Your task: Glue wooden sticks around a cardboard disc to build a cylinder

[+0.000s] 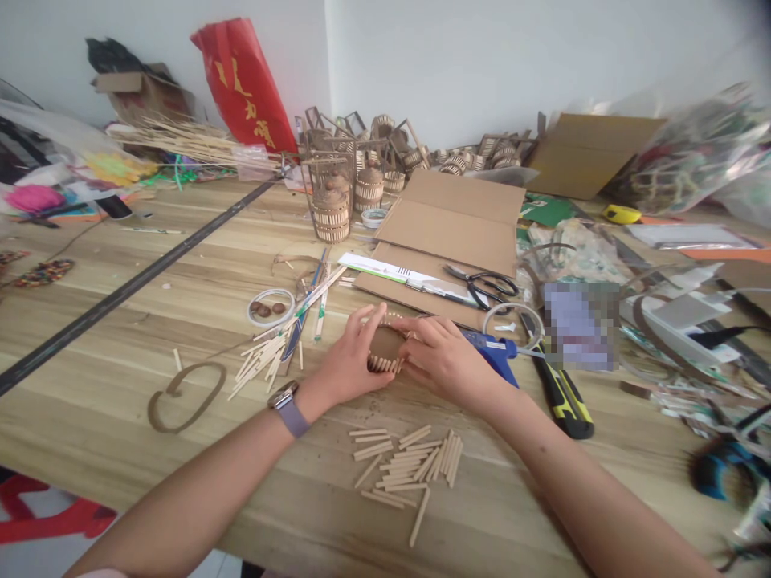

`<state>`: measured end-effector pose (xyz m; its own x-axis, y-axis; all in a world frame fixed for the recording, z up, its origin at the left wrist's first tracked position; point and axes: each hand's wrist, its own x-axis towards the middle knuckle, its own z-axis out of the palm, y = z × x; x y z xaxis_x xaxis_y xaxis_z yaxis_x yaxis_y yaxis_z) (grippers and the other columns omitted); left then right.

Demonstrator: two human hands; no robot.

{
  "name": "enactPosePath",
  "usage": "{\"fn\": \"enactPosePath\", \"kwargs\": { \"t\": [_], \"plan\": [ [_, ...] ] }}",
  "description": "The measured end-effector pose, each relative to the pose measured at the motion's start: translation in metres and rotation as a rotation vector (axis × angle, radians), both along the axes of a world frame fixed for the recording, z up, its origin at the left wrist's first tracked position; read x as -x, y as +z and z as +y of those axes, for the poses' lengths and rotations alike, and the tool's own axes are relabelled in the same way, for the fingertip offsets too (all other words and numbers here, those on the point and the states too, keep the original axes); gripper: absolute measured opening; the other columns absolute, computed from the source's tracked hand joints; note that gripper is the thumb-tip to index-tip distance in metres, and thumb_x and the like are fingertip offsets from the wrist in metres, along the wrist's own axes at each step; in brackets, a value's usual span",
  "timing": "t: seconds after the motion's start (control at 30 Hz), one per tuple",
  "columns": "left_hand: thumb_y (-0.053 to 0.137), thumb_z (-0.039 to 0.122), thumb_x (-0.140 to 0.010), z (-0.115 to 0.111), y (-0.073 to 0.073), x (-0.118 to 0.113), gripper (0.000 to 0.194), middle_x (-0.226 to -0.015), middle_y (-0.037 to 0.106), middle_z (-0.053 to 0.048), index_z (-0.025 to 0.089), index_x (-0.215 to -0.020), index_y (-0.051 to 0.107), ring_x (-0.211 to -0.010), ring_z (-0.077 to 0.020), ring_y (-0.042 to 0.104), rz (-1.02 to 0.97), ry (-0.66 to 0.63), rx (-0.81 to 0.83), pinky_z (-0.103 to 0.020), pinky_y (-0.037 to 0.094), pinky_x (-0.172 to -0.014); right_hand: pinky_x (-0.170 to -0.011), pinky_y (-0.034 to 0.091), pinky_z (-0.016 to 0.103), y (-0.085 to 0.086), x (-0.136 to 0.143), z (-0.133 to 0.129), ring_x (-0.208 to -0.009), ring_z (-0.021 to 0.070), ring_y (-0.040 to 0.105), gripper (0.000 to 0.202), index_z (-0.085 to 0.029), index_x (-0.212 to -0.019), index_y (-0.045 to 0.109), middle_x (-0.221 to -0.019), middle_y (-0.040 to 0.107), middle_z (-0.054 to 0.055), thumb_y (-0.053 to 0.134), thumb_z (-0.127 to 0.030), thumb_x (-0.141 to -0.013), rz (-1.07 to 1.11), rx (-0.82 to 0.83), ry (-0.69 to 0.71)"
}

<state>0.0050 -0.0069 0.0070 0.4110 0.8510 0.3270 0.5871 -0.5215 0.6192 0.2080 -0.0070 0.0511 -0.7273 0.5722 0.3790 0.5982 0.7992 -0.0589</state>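
Both hands are around a small round basket (385,363) made of short wooden sticks, at the middle of the wooden table (241,474). My left hand (349,357), with a watch on its wrist, curves round the basket's left side, thumb at the near wall. On the opposite side, my right hand (437,353) has its fingers bent against the rim. Short cut sticks (415,466) lie loose nearer to me. Longer thin sticks (265,357) are heaped left of my left hand.
A blue glue gun (497,353) and a yellow-black cutter (566,401) lie to the right. Black scissors (485,285) rest by flat cardboard (454,213). Small stick baskets (331,213) stand behind. A brown strip (186,421) lies curled at left.
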Motion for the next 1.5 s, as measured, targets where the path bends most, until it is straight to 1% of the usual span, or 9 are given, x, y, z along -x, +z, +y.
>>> {"fn": "enactPosePath", "kwargs": {
  "t": [0.47, 0.7, 0.97, 1.07, 1.13, 1.23, 1.33, 1.43, 1.5],
  "plan": [
    [0.08, 0.019, -0.067, -0.001, 0.003, 0.002, 0.111, -0.149, 0.025, -0.017, 0.03, -0.151, 0.008, -0.142, -0.0363, 0.03, 0.015, -0.031, 0.007, -0.058, 0.034, -0.113, -0.091, 0.049, 0.046, 0.0, -0.001, 0.0, -0.104, 0.0275, 0.061, 0.012, -0.02, -0.084, 0.067, -0.119, 0.064, 0.013, 0.056, -0.014, -0.088, 0.004, 0.037, 0.012],
    [0.089, 0.027, -0.06, -0.003, 0.004, 0.002, 0.122, -0.151, 0.021, -0.018, 0.03, -0.151, 0.008, -0.143, -0.0386, 0.027, 0.055, -0.068, 0.023, -0.059, 0.036, -0.112, -0.09, 0.05, 0.046, -0.001, -0.001, 0.0, -0.104, 0.0269, 0.062, 0.012, -0.018, -0.083, 0.065, -0.117, 0.064, 0.013, 0.056, -0.013, -0.088, 0.006, 0.011, 0.015],
    [0.084, 0.024, -0.067, -0.001, 0.0, 0.001, 0.112, -0.151, 0.024, -0.016, 0.033, -0.15, 0.011, -0.142, -0.0376, 0.03, -0.006, -0.01, 0.028, -0.058, 0.036, -0.111, -0.09, 0.052, 0.047, 0.0, -0.001, -0.001, -0.103, 0.0269, 0.063, 0.012, -0.021, -0.084, 0.066, -0.116, 0.065, 0.012, 0.056, -0.015, -0.088, -0.008, 0.031, 0.013],
    [0.082, 0.022, -0.068, 0.0, 0.0, 0.002, 0.11, -0.151, 0.024, -0.015, 0.032, -0.15, 0.011, -0.141, -0.0364, 0.032, -0.017, 0.01, 0.042, -0.057, 0.037, -0.111, -0.091, 0.052, 0.048, 0.003, -0.003, -0.001, -0.108, 0.0287, 0.062, 0.009, -0.02, -0.093, 0.067, -0.122, 0.063, 0.014, 0.059, -0.019, -0.089, 0.025, 0.058, 0.023],
    [0.08, 0.022, -0.068, 0.0, 0.001, 0.003, 0.109, -0.152, 0.022, -0.015, 0.031, -0.151, 0.01, -0.14, -0.0358, 0.033, -0.02, 0.006, 0.051, -0.056, 0.037, -0.111, -0.091, 0.052, 0.05, 0.008, -0.006, 0.0, -0.113, 0.0301, 0.06, 0.019, -0.019, -0.106, 0.066, -0.127, 0.061, 0.015, 0.061, -0.024, -0.088, 0.072, 0.07, 0.013],
    [0.077, 0.019, -0.069, 0.0, 0.003, 0.005, 0.107, -0.152, 0.021, -0.015, 0.031, -0.151, 0.009, -0.142, -0.0356, 0.03, -0.015, -0.015, 0.053, -0.056, 0.033, -0.113, -0.093, 0.051, 0.05, 0.02, -0.015, 0.0, -0.116, 0.0302, 0.058, 0.027, -0.02, -0.115, 0.063, -0.126, 0.06, 0.016, 0.06, -0.028, -0.089, 0.182, 0.069, -0.05],
    [0.078, 0.017, -0.068, -0.001, 0.006, 0.006, 0.111, -0.153, 0.018, -0.015, 0.032, -0.151, 0.005, -0.144, -0.0365, 0.025, -0.005, -0.021, 0.055, -0.058, 0.028, -0.116, -0.091, 0.052, 0.045, 0.032, -0.031, -0.005, -0.107, 0.0276, 0.063, 0.018, -0.02, -0.102, 0.066, -0.114, 0.066, 0.013, 0.054, -0.031, -0.092, 0.253, 0.076, -0.161],
    [0.084, 0.022, -0.064, -0.004, 0.007, 0.004, 0.12, -0.154, 0.017, -0.017, 0.032, -0.151, 0.001, -0.145, -0.0381, 0.021, -0.001, 0.011, 0.058, -0.061, 0.025, -0.116, -0.072, 0.052, 0.037, 0.035, -0.053, -0.014, -0.079, 0.0238, 0.067, 0.025, -0.023, -0.078, 0.063, -0.084, 0.069, 0.007, 0.049, -0.038, -0.093, 0.166, 0.17, -0.417],
    [0.086, 0.024, -0.064, -0.005, 0.007, 0.002, 0.123, -0.154, 0.016, -0.017, 0.033, -0.151, 0.0, -0.146, -0.0388, 0.019, 0.004, 0.032, 0.048, -0.062, 0.026, -0.115, -0.052, 0.042, 0.032, 0.031, -0.069, -0.019, -0.055, 0.0213, 0.06, 0.036, -0.024, -0.066, 0.058, -0.061, 0.064, 0.003, 0.048, -0.048, -0.091, 0.032, 0.288, -0.665]
  ]
}}
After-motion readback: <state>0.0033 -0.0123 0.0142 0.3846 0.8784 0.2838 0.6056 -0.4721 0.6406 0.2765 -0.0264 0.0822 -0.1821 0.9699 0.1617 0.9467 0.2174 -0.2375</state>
